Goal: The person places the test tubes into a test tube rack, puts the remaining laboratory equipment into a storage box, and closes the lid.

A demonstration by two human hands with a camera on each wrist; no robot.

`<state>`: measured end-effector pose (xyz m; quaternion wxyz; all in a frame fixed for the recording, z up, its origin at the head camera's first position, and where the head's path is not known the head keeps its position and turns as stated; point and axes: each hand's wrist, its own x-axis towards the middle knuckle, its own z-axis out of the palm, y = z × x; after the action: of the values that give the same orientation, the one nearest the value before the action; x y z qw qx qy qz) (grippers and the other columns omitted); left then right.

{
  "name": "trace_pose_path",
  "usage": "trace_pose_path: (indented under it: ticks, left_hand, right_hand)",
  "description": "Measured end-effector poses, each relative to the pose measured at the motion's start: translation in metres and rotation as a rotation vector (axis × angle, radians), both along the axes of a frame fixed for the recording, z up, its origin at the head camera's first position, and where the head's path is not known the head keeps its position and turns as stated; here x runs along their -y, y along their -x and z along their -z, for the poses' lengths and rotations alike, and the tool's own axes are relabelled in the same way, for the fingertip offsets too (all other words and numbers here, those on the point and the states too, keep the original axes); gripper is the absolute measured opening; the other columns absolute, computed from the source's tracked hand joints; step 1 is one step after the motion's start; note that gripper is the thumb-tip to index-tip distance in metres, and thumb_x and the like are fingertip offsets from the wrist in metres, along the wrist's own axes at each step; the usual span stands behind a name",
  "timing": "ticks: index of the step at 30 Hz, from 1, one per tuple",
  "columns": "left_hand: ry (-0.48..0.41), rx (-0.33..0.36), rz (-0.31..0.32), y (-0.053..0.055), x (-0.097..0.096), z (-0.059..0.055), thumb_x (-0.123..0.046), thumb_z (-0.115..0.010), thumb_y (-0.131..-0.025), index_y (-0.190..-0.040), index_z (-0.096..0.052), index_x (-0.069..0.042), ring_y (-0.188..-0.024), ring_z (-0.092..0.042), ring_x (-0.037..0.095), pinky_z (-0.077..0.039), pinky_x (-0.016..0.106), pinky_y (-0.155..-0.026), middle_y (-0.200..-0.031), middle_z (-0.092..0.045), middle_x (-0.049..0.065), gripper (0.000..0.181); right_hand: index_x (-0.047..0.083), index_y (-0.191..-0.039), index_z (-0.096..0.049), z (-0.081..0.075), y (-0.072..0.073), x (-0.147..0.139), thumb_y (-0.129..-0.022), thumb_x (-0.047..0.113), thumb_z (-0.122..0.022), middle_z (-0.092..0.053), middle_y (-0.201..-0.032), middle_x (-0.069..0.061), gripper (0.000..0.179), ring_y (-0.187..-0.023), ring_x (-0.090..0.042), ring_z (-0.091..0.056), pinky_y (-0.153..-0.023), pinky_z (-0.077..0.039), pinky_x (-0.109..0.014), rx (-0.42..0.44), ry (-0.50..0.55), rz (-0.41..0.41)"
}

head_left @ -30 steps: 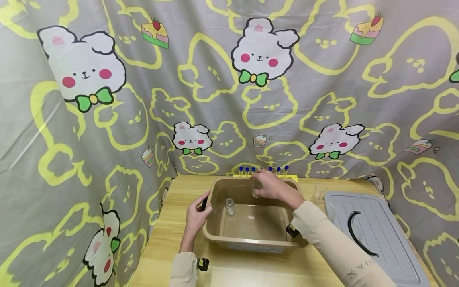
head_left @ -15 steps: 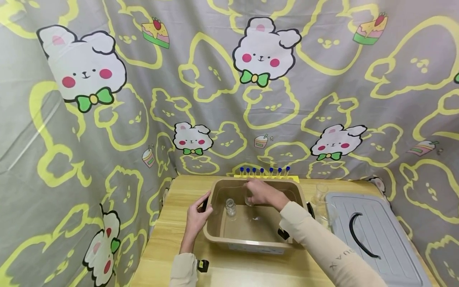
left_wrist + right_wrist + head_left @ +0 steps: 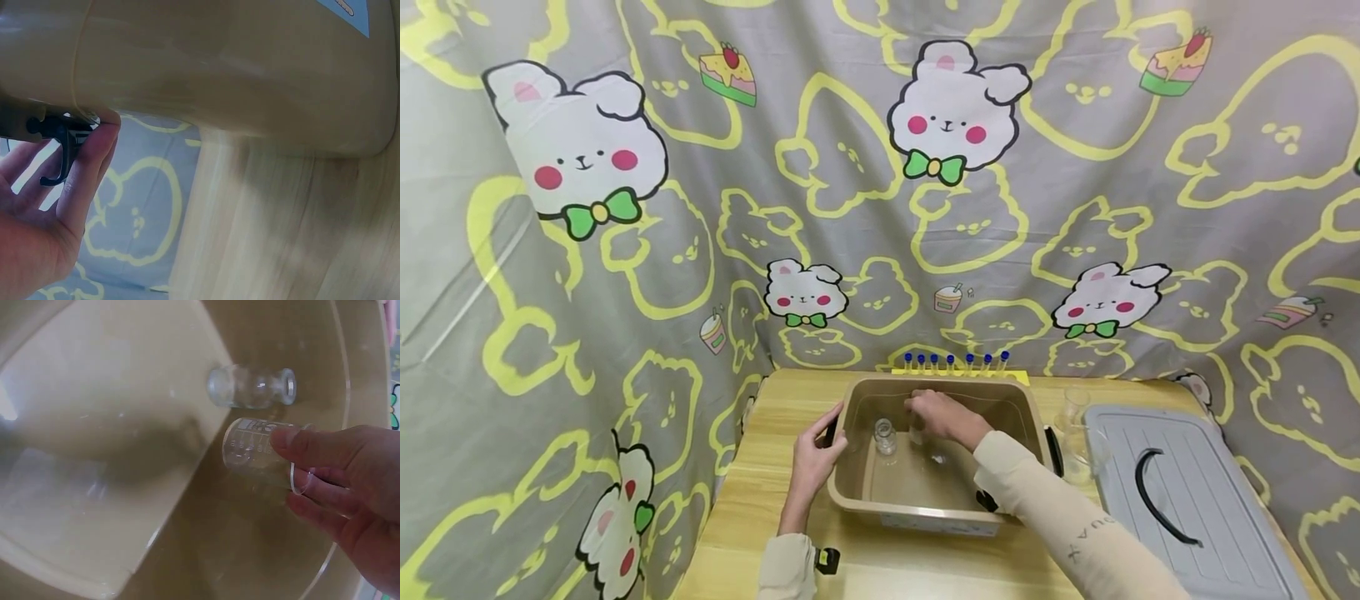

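Note:
My right hand [image 3: 946, 417] reaches into the brown plastic storage box [image 3: 917, 514]. It holds a small clear glass beaker [image 3: 253, 450] by the rim end, thumb on one side and fingers on the other. White graduation marks show on the beaker's wall, and its base hangs close over the box floor. Beside it, a small clear glass bottle [image 3: 250, 386] with a narrow neck stands in the box. At the box's left side, my left hand [image 3: 815, 454] rests with fairly straight fingers [image 3: 94, 153] against the wall, around the black latch [image 3: 65, 147].
Behind the box is a yellow rack [image 3: 1018, 377] of several blue-capped test tubes [image 3: 951, 361]. More clear glassware [image 3: 1077, 408] stands to the right, next to the grey lid [image 3: 1195, 475] with its black handle. A patterned curtain [image 3: 865, 208] encloses the wooden table [image 3: 775, 400].
My right hand has moved left and down into the box with the beaker, toward the glass bottle. The left hand stays at the box's side.

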<state>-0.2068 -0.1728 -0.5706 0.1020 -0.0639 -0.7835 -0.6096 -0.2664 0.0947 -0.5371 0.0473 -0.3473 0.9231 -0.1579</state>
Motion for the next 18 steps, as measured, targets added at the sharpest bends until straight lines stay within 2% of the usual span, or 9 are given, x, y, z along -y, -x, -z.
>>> trace_pose_path:
  ticks: [1, 3, 6, 8, 10, 14, 18]
  left_hand:
    - [-0.002, -0.004, 0.001, -0.002, -0.001, -0.005, 0.007, -0.07, -0.087, -0.135, -0.068, -0.008, -0.084, -0.072, 0.03, -0.056, 0.021, -0.064, -0.135, -0.064, 0.021, 0.05]
    - [-0.002, -0.011, 0.0, -0.002, 0.0, -0.006, 0.009, -0.07, -0.087, -0.135, -0.068, -0.004, -0.083, -0.072, 0.032, -0.056, 0.021, -0.063, -0.134, -0.064, 0.023, 0.05]
    - [0.004, 0.005, -0.005, -0.002, 0.0, -0.005, 0.008, -0.069, -0.087, -0.135, -0.068, -0.005, -0.082, -0.072, 0.029, -0.057, 0.022, -0.063, -0.135, -0.064, 0.021, 0.05]
    - [0.001, 0.003, -0.012, 0.001, 0.003, 0.002, 0.006, -0.07, -0.087, -0.134, -0.069, -0.009, -0.082, -0.072, 0.024, -0.057, 0.022, -0.064, -0.135, -0.065, 0.018, 0.05]
    - [-0.004, 0.004, -0.015, 0.0, 0.005, 0.003, 0.005, -0.071, -0.086, -0.134, -0.07, -0.013, -0.083, -0.072, 0.022, -0.057, 0.022, -0.065, -0.135, -0.066, 0.015, 0.051]
    - [-0.009, -0.004, -0.009, 0.001, 0.004, 0.002, 0.005, -0.07, -0.086, -0.134, -0.07, -0.012, -0.086, -0.072, 0.023, -0.058, 0.022, -0.066, -0.134, -0.066, 0.015, 0.05]
    - [-0.004, -0.008, 0.001, 0.002, 0.002, 0.001, 0.007, -0.071, -0.087, -0.134, -0.07, -0.01, -0.086, -0.071, 0.022, -0.057, 0.021, -0.065, -0.134, -0.066, 0.017, 0.05]
  right_hand:
    - [0.0, -0.105, -0.072, 0.002, 0.0, 0.001, -0.075, -0.002, -0.087, -0.066, -0.099, -0.013, 0.034, -0.088, -0.03, -0.067, -0.076, -0.06, -0.041, -0.002, 0.0, 0.004]
    - [0.001, -0.103, -0.072, 0.006, 0.001, 0.003, -0.074, -0.003, -0.088, -0.067, -0.098, -0.012, 0.034, -0.087, -0.03, -0.068, -0.075, -0.06, -0.041, -0.008, 0.001, 0.008]
    - [0.003, -0.099, -0.071, 0.014, 0.002, 0.005, -0.073, -0.002, -0.087, -0.066, -0.093, -0.008, 0.031, -0.082, -0.026, -0.067, -0.071, -0.059, -0.038, -0.019, 0.001, 0.008]
    - [0.004, -0.097, -0.07, 0.018, 0.003, 0.007, -0.073, -0.002, -0.086, -0.065, -0.09, -0.006, 0.029, -0.079, -0.024, -0.065, -0.067, -0.058, -0.036, -0.029, 0.006, -0.001]
    - [0.004, -0.095, -0.07, 0.021, 0.004, 0.008, -0.073, -0.003, -0.085, -0.063, -0.087, -0.005, 0.027, -0.076, -0.022, -0.063, -0.064, -0.057, -0.034, -0.03, 0.024, -0.013]
    - [0.003, -0.091, -0.069, 0.028, 0.003, 0.009, -0.074, -0.003, -0.084, -0.06, -0.084, -0.005, 0.024, -0.073, -0.019, -0.058, -0.061, -0.054, -0.032, -0.03, 0.048, -0.035]
    - [0.006, -0.088, -0.068, 0.035, 0.003, 0.011, -0.077, -0.002, -0.081, -0.055, -0.082, -0.001, 0.018, -0.07, -0.015, -0.051, -0.059, -0.049, -0.028, -0.042, 0.023, -0.042]
